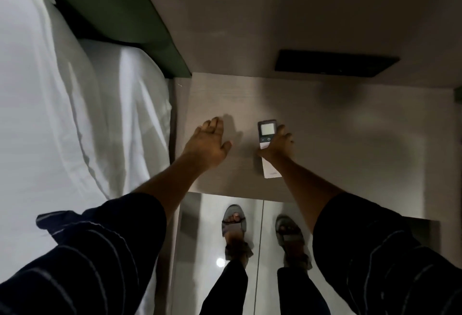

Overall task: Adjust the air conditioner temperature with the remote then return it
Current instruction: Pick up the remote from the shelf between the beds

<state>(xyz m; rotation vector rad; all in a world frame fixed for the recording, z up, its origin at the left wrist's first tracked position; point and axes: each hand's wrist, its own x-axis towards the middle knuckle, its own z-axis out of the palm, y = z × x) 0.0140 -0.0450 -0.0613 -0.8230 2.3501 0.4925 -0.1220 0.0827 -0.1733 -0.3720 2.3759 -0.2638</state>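
Right hand (277, 146): fingers wrapped around the remote (267, 139), which lies low over the bedside table (337, 144), screen up; contact with the tabletop cannot be determined. Left hand (208, 146): fingers extended and open, empty, left of the remote, over the same table near the bed (75, 114)

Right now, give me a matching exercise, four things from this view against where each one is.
Things:
1. remote
2. left hand
3. bedsheet
4. sandals

Places:
A. on the tiled floor
B. in the right hand over the bedside table
C. far left, over the bed
D. open, flat above the table's left part

Pairs: 1-B, 2-D, 3-C, 4-A
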